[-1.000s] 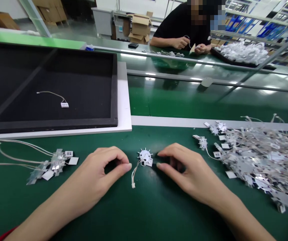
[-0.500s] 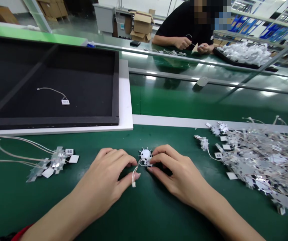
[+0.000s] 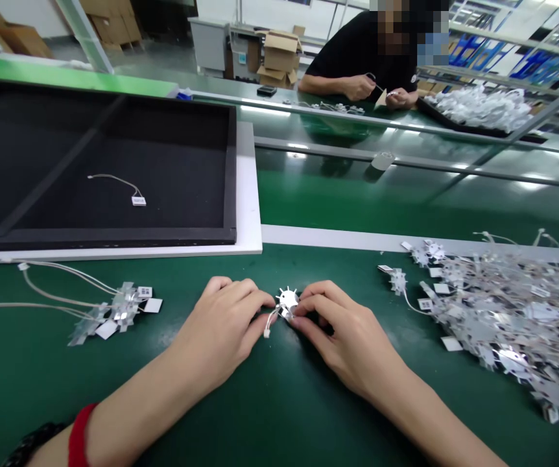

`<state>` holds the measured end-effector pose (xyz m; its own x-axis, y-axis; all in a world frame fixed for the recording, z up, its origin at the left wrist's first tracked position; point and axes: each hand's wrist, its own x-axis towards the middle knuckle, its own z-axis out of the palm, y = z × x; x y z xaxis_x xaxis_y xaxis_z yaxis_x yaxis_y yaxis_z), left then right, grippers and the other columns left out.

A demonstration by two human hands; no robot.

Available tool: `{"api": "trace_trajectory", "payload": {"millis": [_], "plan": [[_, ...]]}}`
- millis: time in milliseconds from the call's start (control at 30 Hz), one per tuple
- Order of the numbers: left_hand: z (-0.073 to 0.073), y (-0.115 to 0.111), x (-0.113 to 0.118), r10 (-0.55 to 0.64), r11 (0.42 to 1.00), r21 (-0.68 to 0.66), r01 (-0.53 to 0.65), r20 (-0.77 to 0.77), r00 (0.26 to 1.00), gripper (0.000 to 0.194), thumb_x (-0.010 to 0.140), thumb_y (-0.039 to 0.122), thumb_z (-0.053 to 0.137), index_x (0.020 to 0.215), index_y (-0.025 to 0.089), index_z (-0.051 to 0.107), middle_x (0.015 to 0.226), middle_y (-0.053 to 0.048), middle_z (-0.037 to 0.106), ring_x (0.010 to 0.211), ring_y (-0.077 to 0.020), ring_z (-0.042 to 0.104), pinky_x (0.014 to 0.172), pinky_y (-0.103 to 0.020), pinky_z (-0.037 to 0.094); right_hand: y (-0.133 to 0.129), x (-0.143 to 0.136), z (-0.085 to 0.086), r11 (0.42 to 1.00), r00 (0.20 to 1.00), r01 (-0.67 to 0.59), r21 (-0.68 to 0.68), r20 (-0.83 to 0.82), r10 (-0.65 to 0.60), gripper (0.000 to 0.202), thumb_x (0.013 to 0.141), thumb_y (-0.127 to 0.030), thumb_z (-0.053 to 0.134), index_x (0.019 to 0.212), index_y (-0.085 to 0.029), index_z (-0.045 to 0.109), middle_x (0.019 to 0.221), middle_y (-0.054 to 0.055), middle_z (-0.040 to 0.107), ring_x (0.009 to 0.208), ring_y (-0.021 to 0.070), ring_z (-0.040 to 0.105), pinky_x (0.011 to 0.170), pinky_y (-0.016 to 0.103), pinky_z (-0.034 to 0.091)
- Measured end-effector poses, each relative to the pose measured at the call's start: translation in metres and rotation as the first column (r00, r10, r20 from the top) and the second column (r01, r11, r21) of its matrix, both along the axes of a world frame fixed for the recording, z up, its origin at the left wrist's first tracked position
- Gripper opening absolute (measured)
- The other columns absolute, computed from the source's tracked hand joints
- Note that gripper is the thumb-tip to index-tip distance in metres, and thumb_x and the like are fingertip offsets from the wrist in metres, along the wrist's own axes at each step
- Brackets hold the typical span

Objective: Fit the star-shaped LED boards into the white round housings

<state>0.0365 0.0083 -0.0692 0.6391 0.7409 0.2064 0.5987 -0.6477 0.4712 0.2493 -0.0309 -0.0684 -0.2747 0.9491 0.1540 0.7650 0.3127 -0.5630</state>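
A small silvery disc with short spikes round its rim (image 3: pixel 288 298) lies on the green table between my hands. From its lower side a thin pale cable (image 3: pixel 270 319) runs out to a white connector. My right hand (image 3: pixel 345 321) pinches the disc's lower right edge between thumb and fingers. At the left, my left hand (image 3: pixel 231 319) has thumb and index finger closed on the cable close to the disc. The fingertips partly hide where cable and disc meet.
To the right is a large heap of similar spiked pieces (image 3: pixel 517 318). A smaller group (image 3: pixel 126 308) with cables and labels sits left. Behind it stands a black tray (image 3: pixel 182 237) holding one labelled cable (image 3: pixel 138 201). Across the bench a person (image 3: pixel 357 58) handles small parts.
My left hand has moved right and up to the disc, its thumb and index finger closing on the cable. The connector has drawn up towards the disc. The view has shifted slightly.
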Motion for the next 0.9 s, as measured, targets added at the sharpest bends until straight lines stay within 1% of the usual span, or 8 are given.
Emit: {"api": "trace_trajectory", "payload": {"millis": [100, 167, 267, 400, 533, 733, 800, 900], "plan": [[0.002, 0.0, 0.001, 0.002, 0.997, -0.079, 0.001, 0.036, 0.999, 0.017, 0.097, 0.01, 0.054, 0.086, 0.019, 0.064, 0.081, 0.002, 0.065, 0.069, -0.0174, 0.052, 0.077, -0.036, 0.037, -0.002, -0.001, 0.0, 1.0, 1.0, -0.016, -0.004, -0.026, 0.016, 0.006, 0.094, -0.017, 0.062, 0.091, -0.022, 0.064, 0.102, 0.002, 0.066, 0.072, 0.0153, 0.065, 0.058, 0.028, 0.049], [0.002, -0.002, 0.0, 0.022, 0.991, -0.135, -0.015, 0.053, 0.998, 0.017, 0.098, 0.012, 0.053, 0.086, 0.019, 0.063, 0.08, 0.003, 0.064, 0.069, -0.0169, 0.051, 0.078, -0.037, 0.037, -0.003, -0.001, 0.0, 1.0, 0.998, -0.024, -0.006, -0.05, 0.024, 0.007, 0.095, -0.017, 0.06, 0.092, -0.022, 0.063, 0.102, 0.002, 0.065, 0.076, 0.0159, 0.066, 0.061, 0.028, 0.05], [0.0, -0.005, 0.0, 0.091, 0.984, -0.163, -0.078, 0.077, 0.993, 0.006, 0.097, 0.02, 0.058, 0.096, 0.022, 0.064, 0.081, 0.003, 0.062, 0.073, -0.0186, 0.052, 0.078, -0.037, 0.038, -0.003, -0.002, 0.001, 1.0, 0.996, -0.01, -0.011, -0.088, 0.009, 0.008, 0.097, -0.019, 0.058, 0.091, -0.022, 0.061, 0.101, 0.002, 0.065, 0.08, 0.016, 0.066, 0.061, 0.027, 0.047], [-0.003, -0.009, -0.001, 0.092, 0.982, -0.171, -0.076, 0.092, 0.992, 0.017, 0.098, 0.026, 0.059, 0.114, 0.025, 0.064, 0.09, 0.001, 0.065, 0.08, -0.0203, 0.053, 0.082, -0.038, 0.04, -0.003, -0.004, 0.005, 1.0, 0.985, 0.02, -0.024, -0.17, -0.024, 0.009, 0.097, -0.019, 0.057, 0.09, -0.022, 0.061, 0.098, 0.001, 0.065, 0.074, 0.013, 0.063, 0.061, 0.025, 0.045], [0.002, -0.011, 0.0, 0.07, 0.972, -0.231, -0.042, 0.116, 0.991, 0.022, 0.1, 0.024, 0.053, 0.118, 0.027, 0.065, 0.1, 0.0, 0.068, 0.086, -0.0207, 0.055, 0.086, -0.04, 0.042, -0.004, -0.007, 0.009, 0.999, 0.971, 0.038, -0.019, -0.236, -0.042, 0.01, 0.095, -0.018, 0.058, 0.087, -0.022, 0.062, 0.091, 0.001, 0.065, 0.067, 0.0111, 0.058, 0.058, 0.023, 0.044], [0.014, -0.011, -0.003, 0.181, 0.906, -0.414, -0.091, 0.184, 0.966, 0.022, 0.098, 0.033, 0.056, 0.116, 0.029, 0.068, 0.095, -0.001, 0.068, 0.09, -0.0209, 0.059, 0.079, -0.034, 0.049, -0.006, -0.009, 0.015, 0.996, 0.949, 0.083, -0.012, -0.305, -0.082, 0.009, 0.093, -0.019, 0.063, 0.086, -0.021, 0.066, 0.083, -0.001, 0.072, 0.062, 0.0107, 0.059, 0.056, 0.021, 0.045], [0.016, -0.011, -0.004, 0.208, 0.892, -0.443, -0.091, 0.221, 0.953, 0.023, 0.097, 0.034, 0.055, 0.116, 0.029, 0.068, 0.095, 0.0, 0.068, 0.09, -0.0196, 0.062, 0.076, -0.031, 0.051, -0.007, -0.01, 0.018, 0.996, 0.941, 0.089, -0.006, -0.327, -0.086, 0.009, 0.093, -0.019, 0.063, 0.085, -0.022, 0.068, 0.08, -0.002, 0.074, 0.059, 0.0101, 0.059, 0.054, 0.021, 0.045], [0.019, -0.011, -0.005, 0.254, 0.869, -0.487, -0.092, 0.277, 0.927, 0.023, 0.097, 0.031, 0.051, 0.109, 0.029, 0.07, 0.088, 0.001, 0.07, 0.078, -0.0161, 0.064, 0.071, -0.028, 0.053, -0.009, -0.011, 0.021, 0.994, 0.938, 0.1, 0.037, -0.338, -0.082, 0.01, 0.091, -0.017, 0.064, 0.083, -0.022, 0.069, 0.075, -0.004, 0.074, 0.056, 0.0095, 0.059, 0.053, 0.02, 0.045]]}}
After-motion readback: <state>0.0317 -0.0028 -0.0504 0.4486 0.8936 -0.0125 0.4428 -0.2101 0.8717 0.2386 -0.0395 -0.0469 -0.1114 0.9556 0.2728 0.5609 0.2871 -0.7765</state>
